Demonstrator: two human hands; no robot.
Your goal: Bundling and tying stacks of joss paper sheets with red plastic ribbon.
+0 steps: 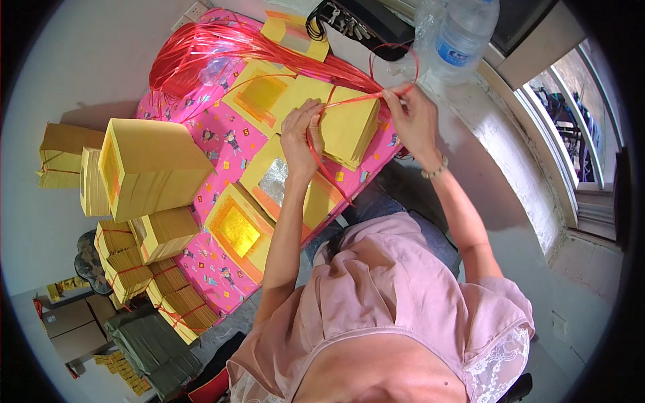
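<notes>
A stack of yellow paper sheets (348,131) lies on the table in front of me. Red plastic string (354,100) runs across its top, drawn between my hands. My left hand (301,134) rests at the stack's left side, fingers curled round the string, with a loose end trailing down past the near edge. At the stack's right end, my right hand (413,119) pinches the string between thumb and fingers, and a loop rises above it. Behind the stack, a thick hank of red string (269,47) stretches from the far left toward my right hand.
Yellow sheets with gold (238,232) and silver patches (274,180) lie on the pink patterned tablecloth (225,171). A tall stack of yellow paper (154,164) and several tied bundles (124,265) stand at left. A large water bottle (463,47) and a black box with keys (363,23) are at far right.
</notes>
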